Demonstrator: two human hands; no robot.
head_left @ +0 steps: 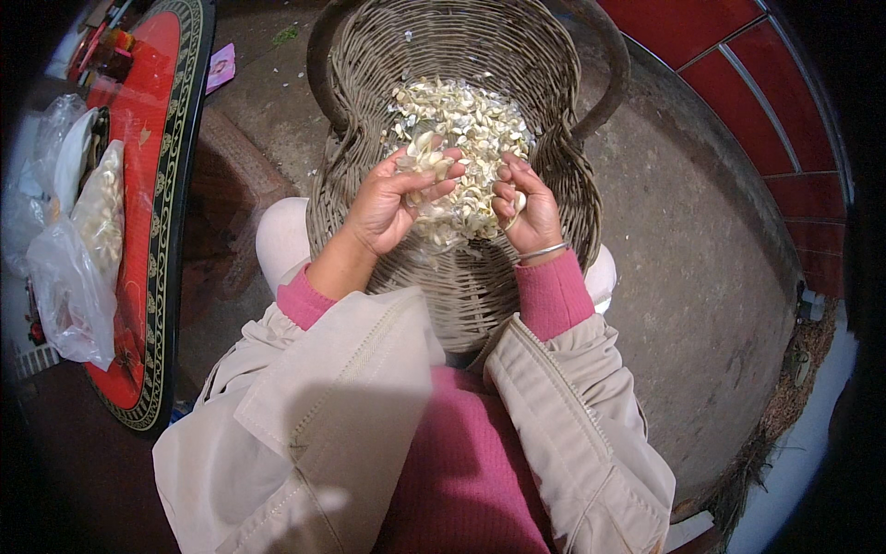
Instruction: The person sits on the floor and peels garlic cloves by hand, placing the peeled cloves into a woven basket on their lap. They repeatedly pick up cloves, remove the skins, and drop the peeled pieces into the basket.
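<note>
A wicker basket (452,305) with curved sides stands between my knees. In it lies a heap of pale, flat, pointed pieces (471,115) that look like pumpkin seeds and husks. My left hand (392,198) is cupped above the heap, its fingers curled round a small pile of the pale seeds (426,157). To its right, my right hand (526,203) is closed, the thumb pressed against the forefinger. A pale seed (519,201) shows at its curled lower fingers. What the fingertips pinch is too small to make out. A silver bangle circles the right wrist.
At the left is a red table (148,231) with a black, patterned rim. Clear plastic bags (74,286) lie on it, one with pale seeds inside. A pink packet (221,67) is beside the table. A red tiled wall (738,83) curves along the right, above the concrete floor (683,305).
</note>
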